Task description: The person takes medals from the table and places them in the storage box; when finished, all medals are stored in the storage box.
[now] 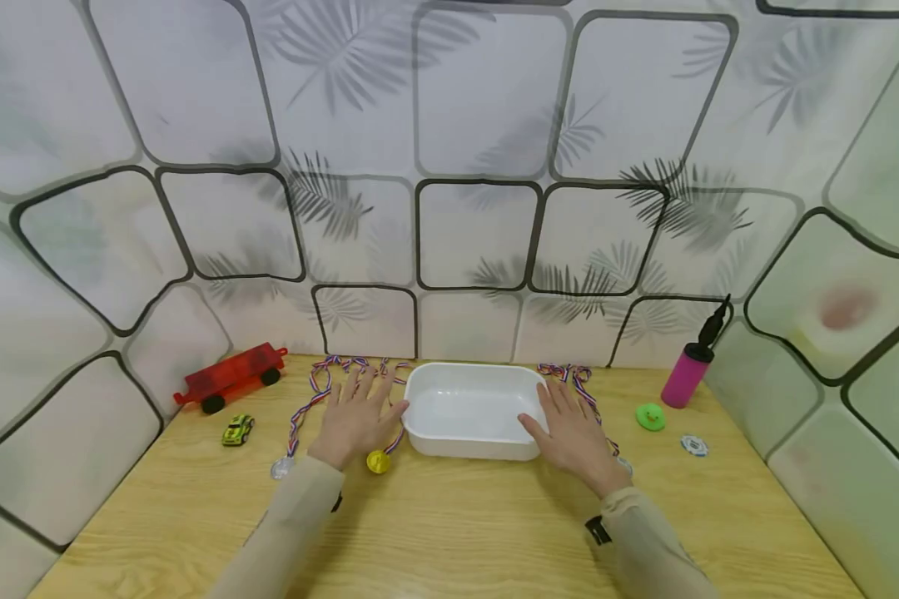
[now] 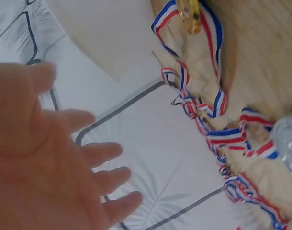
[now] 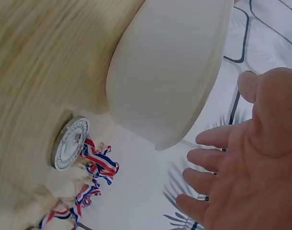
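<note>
My left hand (image 1: 355,420) and right hand (image 1: 575,434) are spread wide, holding nothing, one at each end of the white tub (image 1: 472,448) on the worktop (image 1: 449,528). Lowering either carelessly could knock the tub askew — or I could snag a striped ribbon (image 1: 295,426) and drag its silver medal (image 1: 281,467).

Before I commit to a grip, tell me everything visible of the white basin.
The white basin is an oblong, plastic-looking tub with rounded corners, a lipped rim and a glossy interior. It stands upright, open side up, on the table, between the left hand and right hand; the wrist views show both apart from it.
</note>
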Tool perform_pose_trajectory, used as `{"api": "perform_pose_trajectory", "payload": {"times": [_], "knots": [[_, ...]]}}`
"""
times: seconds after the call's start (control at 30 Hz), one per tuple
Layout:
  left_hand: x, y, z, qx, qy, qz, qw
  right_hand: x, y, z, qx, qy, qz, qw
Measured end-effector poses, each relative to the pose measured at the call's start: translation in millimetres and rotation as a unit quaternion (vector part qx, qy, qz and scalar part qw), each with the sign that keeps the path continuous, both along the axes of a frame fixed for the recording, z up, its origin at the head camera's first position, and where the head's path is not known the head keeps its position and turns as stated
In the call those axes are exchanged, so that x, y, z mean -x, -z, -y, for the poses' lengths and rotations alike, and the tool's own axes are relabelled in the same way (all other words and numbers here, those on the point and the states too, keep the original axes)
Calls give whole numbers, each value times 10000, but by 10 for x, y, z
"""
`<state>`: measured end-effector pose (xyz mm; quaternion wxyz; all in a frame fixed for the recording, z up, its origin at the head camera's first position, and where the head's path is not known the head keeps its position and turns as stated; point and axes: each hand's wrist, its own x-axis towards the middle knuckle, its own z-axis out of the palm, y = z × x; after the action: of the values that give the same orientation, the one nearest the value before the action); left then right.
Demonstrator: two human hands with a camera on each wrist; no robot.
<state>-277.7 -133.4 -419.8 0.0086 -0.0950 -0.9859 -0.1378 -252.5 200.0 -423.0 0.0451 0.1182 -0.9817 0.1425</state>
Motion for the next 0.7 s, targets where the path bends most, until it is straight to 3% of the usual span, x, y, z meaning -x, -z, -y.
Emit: {"api": "perform_pose_trajectory", "payload": {"times": [0.1,0.17,0.27,0.37,0.47,0.7], "knots": [[23,25,2,-334,86,-153,9993,25,30,-15,193,-18,-171,9997],[35,34,15,-825,103,-179,9964,42,49,-23,540,1,-247,9982],[43,33,57,-1812,97,-132,9833,66,76,-44,1413,62,-397,9892],[39,17,116,-2707,54,-11,9626,78,95,-79,2569,221,-465,9651],[40,2,188,-3211,146,36,9469,104,125,-142,3397,494,-428,9382],[81,76,425,-3858,612,637,9183,90,137,-337,4251,847,562,8994]]}}
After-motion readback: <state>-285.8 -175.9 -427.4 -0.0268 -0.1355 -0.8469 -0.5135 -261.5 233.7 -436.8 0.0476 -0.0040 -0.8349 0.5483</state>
